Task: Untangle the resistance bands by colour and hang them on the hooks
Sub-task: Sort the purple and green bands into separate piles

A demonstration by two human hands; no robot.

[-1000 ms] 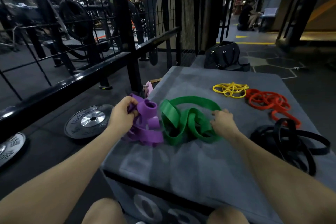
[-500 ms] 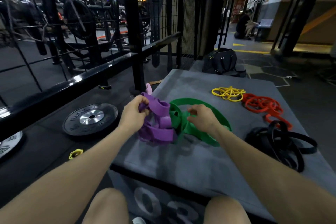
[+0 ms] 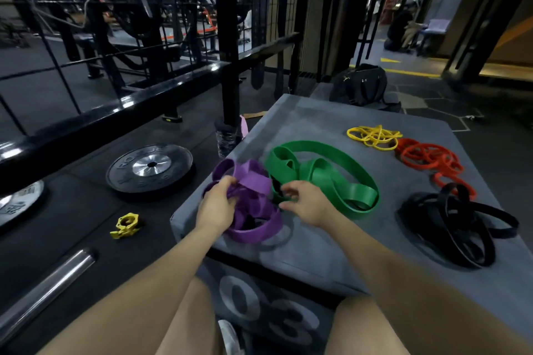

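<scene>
On the grey gym box (image 3: 331,262), the purple bands (image 3: 253,210) are gripped by the left hand (image 3: 216,207) while the right hand (image 3: 305,202), loosely curled and seemingly empty, is brought to where they meet the green bands (image 3: 326,176), apparently to part the two.

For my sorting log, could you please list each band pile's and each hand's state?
purple bands: tangled, gripped by left hand
green bands: tangled, on box
yellow bands: bunched, untouched
red bands: bunched, untouched
black bands: tangled, untouched
right hand: open, between purple and green

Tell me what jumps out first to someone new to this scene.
Both hands, the left hand gripping the purple bands and the right hand reaching in, at the near left of the grey box. Beside them lie the green bands, with yellow, red and black piles further right.
</scene>
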